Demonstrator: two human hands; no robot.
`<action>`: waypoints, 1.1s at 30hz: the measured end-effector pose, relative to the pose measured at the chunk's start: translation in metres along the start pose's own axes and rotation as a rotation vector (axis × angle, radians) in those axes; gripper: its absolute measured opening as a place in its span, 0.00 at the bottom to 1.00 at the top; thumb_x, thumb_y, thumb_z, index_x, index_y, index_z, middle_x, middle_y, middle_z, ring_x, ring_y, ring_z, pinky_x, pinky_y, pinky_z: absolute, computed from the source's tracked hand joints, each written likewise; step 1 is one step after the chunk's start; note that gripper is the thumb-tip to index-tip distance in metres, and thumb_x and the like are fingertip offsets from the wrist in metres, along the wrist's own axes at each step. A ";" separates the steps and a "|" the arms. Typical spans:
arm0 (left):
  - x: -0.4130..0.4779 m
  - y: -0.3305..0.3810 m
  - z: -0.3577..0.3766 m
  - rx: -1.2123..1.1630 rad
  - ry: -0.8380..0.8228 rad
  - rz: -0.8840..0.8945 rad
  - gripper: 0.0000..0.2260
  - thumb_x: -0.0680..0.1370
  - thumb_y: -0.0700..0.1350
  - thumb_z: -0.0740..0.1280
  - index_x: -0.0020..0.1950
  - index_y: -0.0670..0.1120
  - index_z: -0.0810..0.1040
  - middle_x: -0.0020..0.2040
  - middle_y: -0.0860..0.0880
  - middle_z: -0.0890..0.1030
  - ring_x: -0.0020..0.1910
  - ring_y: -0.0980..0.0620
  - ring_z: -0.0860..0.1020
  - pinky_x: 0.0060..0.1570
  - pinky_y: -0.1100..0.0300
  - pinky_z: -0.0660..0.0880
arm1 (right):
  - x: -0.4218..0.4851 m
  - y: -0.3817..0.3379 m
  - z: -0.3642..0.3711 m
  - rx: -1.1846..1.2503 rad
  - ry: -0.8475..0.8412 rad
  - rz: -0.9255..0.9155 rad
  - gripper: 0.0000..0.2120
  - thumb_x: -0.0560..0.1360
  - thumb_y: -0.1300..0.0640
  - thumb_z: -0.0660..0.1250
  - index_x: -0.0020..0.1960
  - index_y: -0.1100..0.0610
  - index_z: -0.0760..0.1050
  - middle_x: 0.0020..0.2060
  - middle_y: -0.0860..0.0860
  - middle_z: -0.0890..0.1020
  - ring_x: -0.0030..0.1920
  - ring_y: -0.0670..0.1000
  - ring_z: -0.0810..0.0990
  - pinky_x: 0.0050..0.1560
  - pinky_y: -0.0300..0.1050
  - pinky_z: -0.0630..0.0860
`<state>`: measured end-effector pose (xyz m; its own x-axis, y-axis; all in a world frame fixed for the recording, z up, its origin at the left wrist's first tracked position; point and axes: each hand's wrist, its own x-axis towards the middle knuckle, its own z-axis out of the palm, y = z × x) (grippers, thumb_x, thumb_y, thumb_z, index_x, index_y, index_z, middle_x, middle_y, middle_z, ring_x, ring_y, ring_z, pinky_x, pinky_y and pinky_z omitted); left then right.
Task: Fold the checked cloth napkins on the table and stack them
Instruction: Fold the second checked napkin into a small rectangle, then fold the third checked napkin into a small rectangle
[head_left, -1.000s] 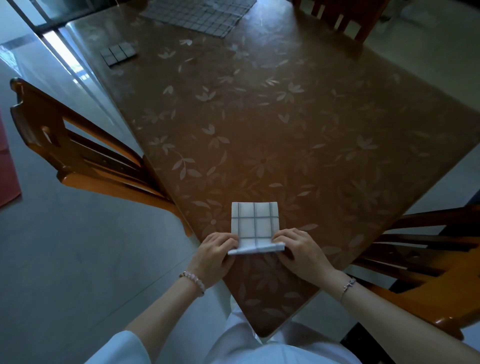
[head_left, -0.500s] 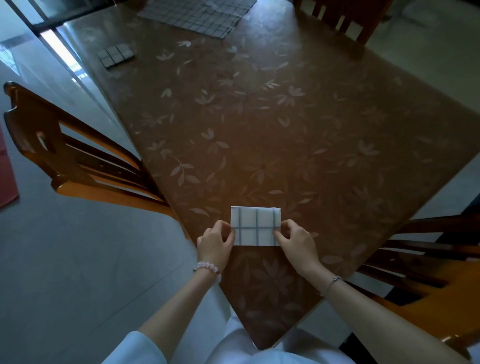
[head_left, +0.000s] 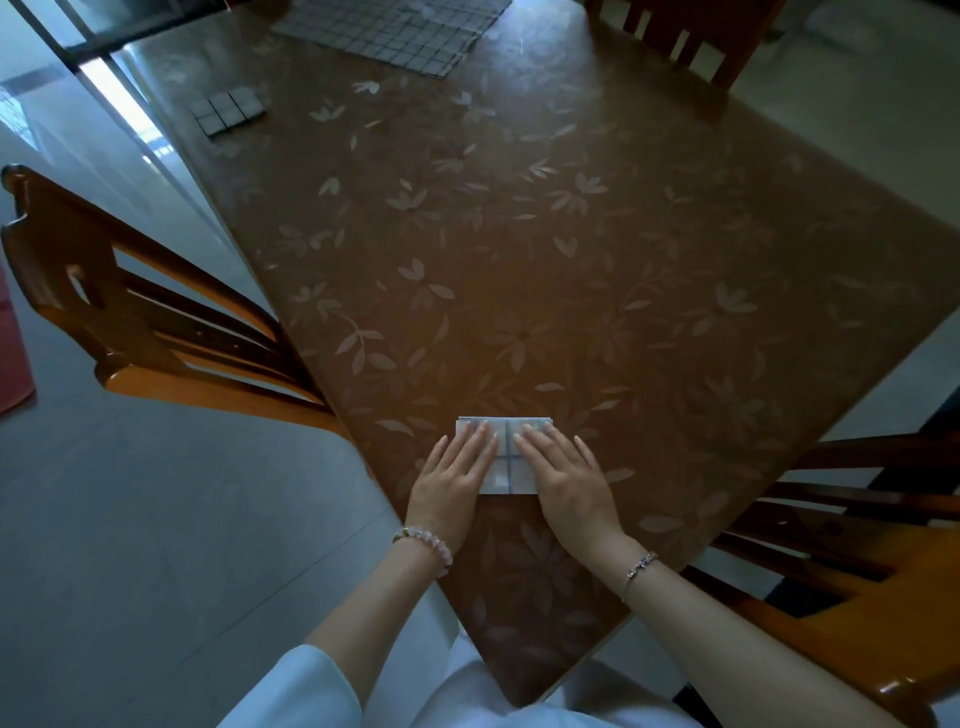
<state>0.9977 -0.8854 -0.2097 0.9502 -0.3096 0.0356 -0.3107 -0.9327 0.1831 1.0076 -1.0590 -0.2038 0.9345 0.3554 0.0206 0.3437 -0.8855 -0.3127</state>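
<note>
Checked napkin folded small, lying near corner of table. Left hand, right hand flat, fingers straight, pressing fold down. Soft, light, probably slippery on glossy top; best pinched at side edges.

Matt checked cloth napkin lies on a glossy leaf-patterned table beside polished wooden chairs.

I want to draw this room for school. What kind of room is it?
Probably a home dining room: a big table with a leafy cover, wooden chairs around it, and checked cloth napkins on it.
</note>
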 end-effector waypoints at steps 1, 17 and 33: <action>-0.003 0.000 0.000 0.010 -0.043 -0.007 0.23 0.71 0.38 0.64 0.67 0.43 0.71 0.67 0.46 0.72 0.65 0.47 0.72 0.63 0.49 0.68 | -0.001 0.002 0.002 -0.026 -0.064 -0.013 0.22 0.75 0.59 0.53 0.67 0.54 0.70 0.66 0.49 0.73 0.69 0.51 0.68 0.65 0.58 0.69; -0.005 0.016 -0.007 -0.011 -0.348 -0.175 0.28 0.80 0.59 0.42 0.74 0.47 0.37 0.74 0.52 0.36 0.73 0.54 0.36 0.72 0.55 0.36 | -0.003 0.011 0.000 -0.098 -0.309 -0.048 0.34 0.70 0.41 0.30 0.75 0.47 0.39 0.74 0.41 0.41 0.74 0.45 0.38 0.70 0.54 0.29; -0.020 0.030 -0.039 -0.705 0.128 -0.718 0.19 0.80 0.45 0.57 0.71 0.44 0.64 0.69 0.45 0.69 0.68 0.48 0.67 0.66 0.54 0.64 | -0.019 0.001 -0.034 0.432 -0.102 0.140 0.23 0.78 0.59 0.59 0.72 0.55 0.62 0.71 0.50 0.66 0.71 0.47 0.62 0.72 0.45 0.58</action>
<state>0.9705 -0.9000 -0.1668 0.9150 0.3423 -0.2134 0.3803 -0.5556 0.7394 0.9930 -1.0768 -0.1727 0.9477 0.2883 -0.1373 0.1242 -0.7289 -0.6732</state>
